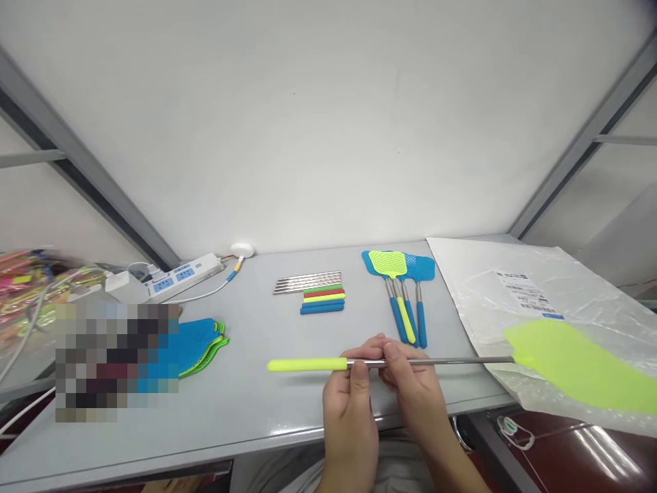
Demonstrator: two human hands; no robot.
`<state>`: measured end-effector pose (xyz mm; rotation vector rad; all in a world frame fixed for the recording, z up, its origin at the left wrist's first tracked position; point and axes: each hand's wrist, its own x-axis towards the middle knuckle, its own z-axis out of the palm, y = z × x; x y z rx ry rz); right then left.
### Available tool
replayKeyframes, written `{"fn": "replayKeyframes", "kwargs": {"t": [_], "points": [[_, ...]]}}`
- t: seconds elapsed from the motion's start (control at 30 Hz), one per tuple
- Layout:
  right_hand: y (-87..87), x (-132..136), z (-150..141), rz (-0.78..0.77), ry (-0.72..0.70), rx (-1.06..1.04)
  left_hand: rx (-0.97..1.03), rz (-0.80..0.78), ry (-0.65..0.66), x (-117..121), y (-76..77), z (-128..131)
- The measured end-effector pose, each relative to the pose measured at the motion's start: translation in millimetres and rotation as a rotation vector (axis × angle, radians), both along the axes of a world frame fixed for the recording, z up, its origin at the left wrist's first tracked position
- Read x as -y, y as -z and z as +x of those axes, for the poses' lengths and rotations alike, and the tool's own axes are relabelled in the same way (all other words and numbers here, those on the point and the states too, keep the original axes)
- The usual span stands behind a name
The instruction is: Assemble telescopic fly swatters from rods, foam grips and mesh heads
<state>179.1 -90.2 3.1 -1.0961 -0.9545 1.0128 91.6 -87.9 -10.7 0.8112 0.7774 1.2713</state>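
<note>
Both my hands pinch the metal rod of an extended yellow-green fly swatter [441, 361], held level above the grey table's [246, 404] front edge. My left hand [352, 404] grips near the yellow handle, my right hand [410, 387] just beside it on the rod. The swatter's head points right over the plastic bag [534, 287]. Behind my hands lie several finished swatters [403, 294] with blue and yellow handles. A row of bare metal rods with coloured handles [318, 291] lies at mid-table.
Stacked blue and green swatter heads [205, 342] lie at left beside a blurred patch. A white power strip [174, 276] with cables sits at the back left. Colourful items pile up at the far left. A white wall stands behind the table.
</note>
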Motion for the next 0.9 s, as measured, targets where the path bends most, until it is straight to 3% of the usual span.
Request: {"fn": "replayKeyframes", "kwargs": {"t": [0.2,0.4,0.5,0.67,0.77,0.9], "points": [[-10.6,-5,-8,0.079,-0.015,0.061,0.052,0.092,-0.156,-8,-14.2,-13],[3.2,-14,11,0.104,0.059,-0.098,0.158,0.111,-0.506,-27,-28.8,-77],[4.8,-14,25,0.107,0.064,-0.115,0.204,0.059,-0.572,-35,-30.2,-107],[-6.2,-11,39,0.139,0.185,-0.170,0.220,0.062,-0.739,-45,-43.6,-137],[-12.5,-11,46,0.160,0.180,-0.184,0.251,0.037,-0.742,-48,-49.7,-143],[-14.0,-12,53,0.153,0.200,-0.287,0.273,0.013,-0.674,-47,-42.0,-127]]}}
